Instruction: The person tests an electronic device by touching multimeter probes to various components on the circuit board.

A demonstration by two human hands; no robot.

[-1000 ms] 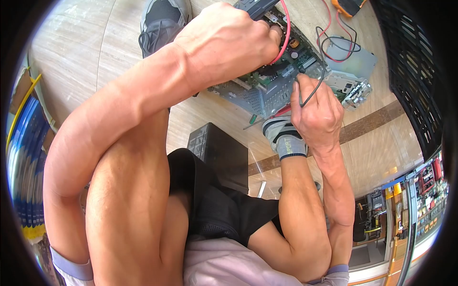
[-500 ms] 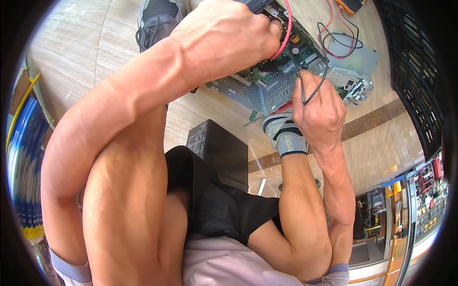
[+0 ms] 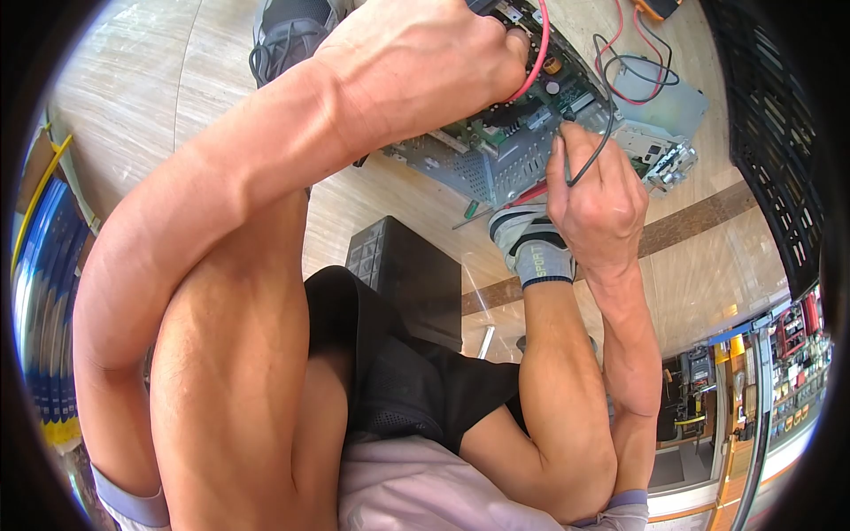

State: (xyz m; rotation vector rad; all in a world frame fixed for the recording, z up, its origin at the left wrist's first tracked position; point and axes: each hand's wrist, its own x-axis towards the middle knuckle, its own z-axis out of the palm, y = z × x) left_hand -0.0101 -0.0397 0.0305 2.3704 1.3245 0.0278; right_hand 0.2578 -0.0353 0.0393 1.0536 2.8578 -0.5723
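Observation:
My left hand (image 3: 429,71) reaches over an opened electronic device, its fingers closed round a red test probe that is mostly hidden; the red lead (image 3: 543,44) loops out beside it. My right hand (image 3: 602,199) pinches a black test probe (image 3: 568,117), tip toward the green circuit board (image 3: 577,93). From that probe the black lead (image 3: 609,115) curves up and away. Below the board lies the perforated metal chassis (image 3: 518,168). A red-handled screwdriver (image 3: 529,194) rests at the chassis's near edge, partly behind my shoe.
An orange-and-black meter (image 3: 660,7) sits at the top right, its leads lying over a thin metal plate (image 3: 660,97). A black plastic crate (image 3: 770,133) stands on the right. Near my knees is a black box (image 3: 416,279); blue packs (image 3: 49,292) line the left.
The view has shifted slightly, so the device and both hands appear a little to the right. Both hands keep their grips, with little visible movement relative to the board.

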